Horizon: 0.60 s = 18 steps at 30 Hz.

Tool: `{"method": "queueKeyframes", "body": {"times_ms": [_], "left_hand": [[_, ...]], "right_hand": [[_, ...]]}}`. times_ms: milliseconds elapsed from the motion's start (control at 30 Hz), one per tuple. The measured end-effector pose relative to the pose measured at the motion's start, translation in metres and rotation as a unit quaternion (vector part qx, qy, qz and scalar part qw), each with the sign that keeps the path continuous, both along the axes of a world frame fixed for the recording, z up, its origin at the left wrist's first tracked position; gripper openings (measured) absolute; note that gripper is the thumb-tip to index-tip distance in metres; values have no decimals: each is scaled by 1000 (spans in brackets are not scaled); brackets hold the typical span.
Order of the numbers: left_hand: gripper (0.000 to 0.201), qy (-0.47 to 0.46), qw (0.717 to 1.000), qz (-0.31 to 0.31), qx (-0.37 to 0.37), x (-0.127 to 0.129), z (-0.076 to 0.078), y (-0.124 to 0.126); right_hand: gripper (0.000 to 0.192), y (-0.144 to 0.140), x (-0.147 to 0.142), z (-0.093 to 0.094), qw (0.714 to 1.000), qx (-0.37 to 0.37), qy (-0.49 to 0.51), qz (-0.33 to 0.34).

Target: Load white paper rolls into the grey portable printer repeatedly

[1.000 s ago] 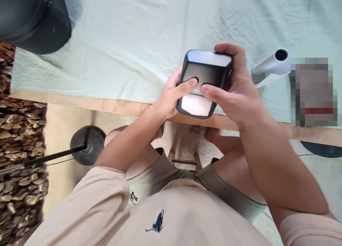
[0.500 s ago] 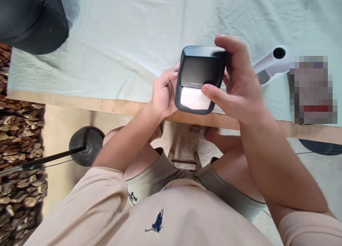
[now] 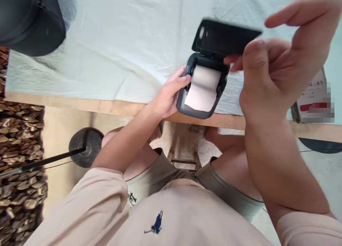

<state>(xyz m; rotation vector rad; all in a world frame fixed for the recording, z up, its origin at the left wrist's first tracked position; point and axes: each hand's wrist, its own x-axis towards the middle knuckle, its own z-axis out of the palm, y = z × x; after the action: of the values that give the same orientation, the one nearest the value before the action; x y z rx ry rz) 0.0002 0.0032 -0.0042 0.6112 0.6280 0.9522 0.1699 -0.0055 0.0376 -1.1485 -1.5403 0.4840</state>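
Between the two hands, just above the table edge (image 3: pixel 112 105), sits a small dark printer (image 3: pixel 199 112) w/ its lid (image 3: pixel 224 37) flipped up and back, hinge on the far side. Left hand (image 3: pixel 168 98) grips the printer body from its left side, fingers curled round the wall, thumb tip (image 3: pixel 185 80) resting at the rim of the open bay. Inside, a white paper roll (image 3: pixel 203 87) shows, its loose end lying down toward the near lip. Right hand (image 3: pixel 272 71) is raised, closer to the camera, right of the lid; fingers spread and loose, not clasping anything; fingertips sit close under the lid's right end, contact can't be told (blurred). Beyond the fingers, a pale cloth (image 3: pixel 128 43) covers the tabletop. Far left of the left hand, a black round object (image 3: pixel 29 21) at the corner. Right of the right wrist, a partly pixelated item (image 3: pixel 312 100) on the cloth. Below the hands: person's knees, beige shirt, and a black round stand base (image 3: pixel 85 146) on the floor.
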Motion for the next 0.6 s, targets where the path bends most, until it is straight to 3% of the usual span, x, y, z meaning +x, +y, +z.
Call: {"method": "queueKeyframes", "body": {"times_ms": [100, 200, 300, 400, 500, 600], "left_hand": [[23, 14, 1000, -13, 0, 0, -1, 0], [22, 3, 1000, -4, -9, 0, -2, 0], [17, 12, 1000, 8, -15, 2, 0, -3], [24, 25, 999, 18, -33, 3, 1, -5], [29, 18, 996, 34, -79, 4, 2, -6], [26, 33, 997, 15, -65, 3, 2, -6]], "right_hand": [[12, 1, 1, 1, 1000, 17, 3, 19], [8, 3, 3, 0, 984, -4, -179, 11], [11, 2, 1, 1, 932, -117, -342, -12], [19, 0, 0, 2, 907, -177, -381, -2], [23, 0, 2, 1, 901, -183, -393, 17], [32, 1, 3, 1, 899, -198, -391, -3]]}}
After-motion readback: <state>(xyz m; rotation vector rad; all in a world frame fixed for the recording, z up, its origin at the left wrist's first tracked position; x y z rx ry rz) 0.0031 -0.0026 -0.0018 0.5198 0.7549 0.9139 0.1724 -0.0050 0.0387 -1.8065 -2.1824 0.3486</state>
